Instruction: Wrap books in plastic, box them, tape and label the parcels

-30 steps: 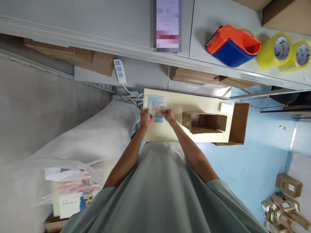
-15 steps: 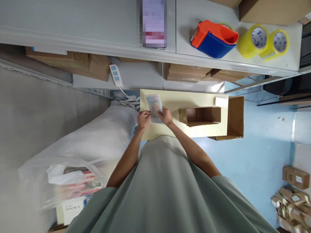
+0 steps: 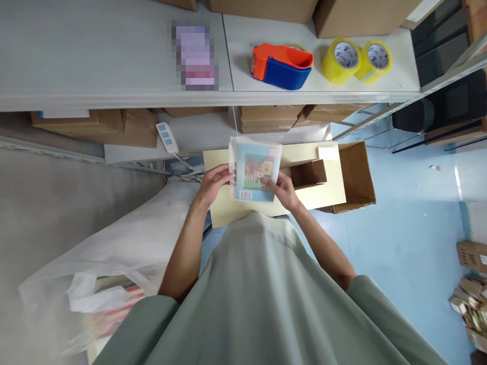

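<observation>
Upright in front of me is a flat light-blue picture packet (image 3: 254, 175) in a translucent plastic bag (image 3: 232, 152). A colourful picture and a barcode show on its face; its exact kind is unclear. My right hand (image 3: 285, 190) grips the lower right edge, thumb across the front. At the left edge, my left hand (image 3: 215, 183) pinches the bag's margin with its fingertips. Below lies a pale yellow board-like tabletop (image 3: 224, 215). An open small cardboard box (image 3: 310, 175) stands on it, partly hidden behind the packet and my right hand.
A larger open carton (image 3: 355, 175) is beside the tabletop's right end. On the shelf (image 3: 114, 61) are a tape dispenser (image 3: 282, 66), yellow tape rolls (image 3: 341, 61) and a blurred-out phone-like item (image 3: 195, 56). A power strip (image 3: 167, 138) and a big white sack (image 3: 152, 228) are at left.
The packet has been raised and turned to face me, so its picture and barcode now show. My hands are farther apart, and the view has shifted to the right.
</observation>
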### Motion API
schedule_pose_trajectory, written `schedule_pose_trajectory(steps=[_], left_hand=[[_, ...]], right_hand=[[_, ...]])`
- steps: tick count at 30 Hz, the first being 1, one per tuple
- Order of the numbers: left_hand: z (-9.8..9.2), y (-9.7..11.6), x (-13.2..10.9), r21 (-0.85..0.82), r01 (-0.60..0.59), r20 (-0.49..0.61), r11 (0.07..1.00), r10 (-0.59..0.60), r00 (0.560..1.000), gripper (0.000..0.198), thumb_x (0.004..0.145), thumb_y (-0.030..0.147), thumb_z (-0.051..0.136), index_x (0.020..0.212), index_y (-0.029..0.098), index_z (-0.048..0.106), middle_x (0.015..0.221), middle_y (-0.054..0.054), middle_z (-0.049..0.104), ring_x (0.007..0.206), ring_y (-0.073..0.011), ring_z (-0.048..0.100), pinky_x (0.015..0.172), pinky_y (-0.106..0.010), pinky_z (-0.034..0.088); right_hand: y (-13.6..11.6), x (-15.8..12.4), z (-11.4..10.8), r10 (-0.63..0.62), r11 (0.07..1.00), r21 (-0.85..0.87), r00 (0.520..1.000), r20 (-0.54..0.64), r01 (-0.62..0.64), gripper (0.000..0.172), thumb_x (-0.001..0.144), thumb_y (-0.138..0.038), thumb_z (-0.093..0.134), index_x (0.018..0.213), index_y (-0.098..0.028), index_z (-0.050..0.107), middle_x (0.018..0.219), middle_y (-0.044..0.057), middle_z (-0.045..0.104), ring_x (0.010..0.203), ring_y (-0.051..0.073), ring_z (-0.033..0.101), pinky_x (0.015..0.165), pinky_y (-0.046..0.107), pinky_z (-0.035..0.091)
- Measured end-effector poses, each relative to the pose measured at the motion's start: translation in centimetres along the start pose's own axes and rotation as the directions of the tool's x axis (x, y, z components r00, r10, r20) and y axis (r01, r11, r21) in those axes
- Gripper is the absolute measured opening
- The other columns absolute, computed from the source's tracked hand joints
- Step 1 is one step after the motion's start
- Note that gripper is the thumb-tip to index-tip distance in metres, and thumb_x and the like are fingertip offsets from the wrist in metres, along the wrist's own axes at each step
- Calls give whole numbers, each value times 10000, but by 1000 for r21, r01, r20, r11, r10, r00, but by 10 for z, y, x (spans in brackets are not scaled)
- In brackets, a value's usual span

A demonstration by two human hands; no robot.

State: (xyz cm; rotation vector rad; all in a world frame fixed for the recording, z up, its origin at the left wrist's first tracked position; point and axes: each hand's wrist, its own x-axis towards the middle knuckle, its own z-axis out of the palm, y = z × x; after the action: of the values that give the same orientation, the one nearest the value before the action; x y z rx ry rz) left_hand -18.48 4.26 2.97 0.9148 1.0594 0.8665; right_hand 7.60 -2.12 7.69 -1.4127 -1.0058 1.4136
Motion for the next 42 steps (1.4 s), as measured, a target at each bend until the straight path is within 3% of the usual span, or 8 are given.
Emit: schedule_pose_trajectory(steps=[6,10,14,19,24,27,30,42], left_hand=[[52,26,10,196,-172,58,965,164,985,724,742,652,1019,1256,175,837,1146,-124,875,1061,-301,834,936,-410,700],[86,41,18,289,-264,58,920,258,964,721,819,692,961,1293,161,843,1095,-112,870,968,-268,827,835,-349,698],[122,58,25,418,-374,69,828,381,922,652,942,723,849,1302,178,863,1149,-104,846,924,-212,788,757,-285,669],[165,70,30,549,-459,129,698,472,872,548,1075,670,718,1328,211,880,1143,-99,825,992,-204,762,763,-266,636],[194,59,30,673,-448,181,588,457,871,344,1135,436,656,1307,266,900,1105,-73,828,955,-201,744,822,-310,603],[205,47,31,714,-381,163,588,389,907,324,1111,351,644,1291,304,910,1102,-62,826,953,-214,735,874,-339,597],[214,36,32,735,-293,131,611,295,946,313,1073,334,666,1246,351,925,1105,-55,822,974,-245,740,910,-363,592],[240,-19,57,847,-214,206,487,71,976,371,1017,291,649,1236,372,937,1195,-64,857,1014,-299,779,931,-409,590]], right_hand=[[-8,-5,-37,-31,998,58,998,-49,34,615,840,-799,910,1084,-250,778,1000,43,816,929,263,779,827,404,668],[-18,-2,-66,-19,998,55,999,-46,21,632,889,-802,867,1181,-254,748,1117,71,839,1023,320,819,799,430,702],[-16,12,-112,-71,997,9,997,34,70,676,876,-799,881,1265,-265,740,1250,99,851,1181,352,821,1025,531,713],[5,28,-192,-78,926,-362,992,99,109,560,905,-654,909,1309,-285,794,1323,97,848,1320,353,789,1207,581,631],[25,31,-246,-125,629,-756,983,134,183,489,969,-376,878,1424,-240,763,1553,170,743,1528,420,642,1294,669,531],[38,33,-260,-139,501,-842,978,153,203,589,943,-415,927,1468,-239,727,1786,195,529,1735,473,365,1340,755,425],[51,37,-269,-114,501,-839,978,176,210,698,960,-526,910,1555,-251,667,1883,192,372,1789,487,226,1353,792,376],[72,41,-283,-115,556,-798,973,203,232,903,945,-620,915,1672,-216,563,1915,218,281,1815,481,136,1401,768,323]])
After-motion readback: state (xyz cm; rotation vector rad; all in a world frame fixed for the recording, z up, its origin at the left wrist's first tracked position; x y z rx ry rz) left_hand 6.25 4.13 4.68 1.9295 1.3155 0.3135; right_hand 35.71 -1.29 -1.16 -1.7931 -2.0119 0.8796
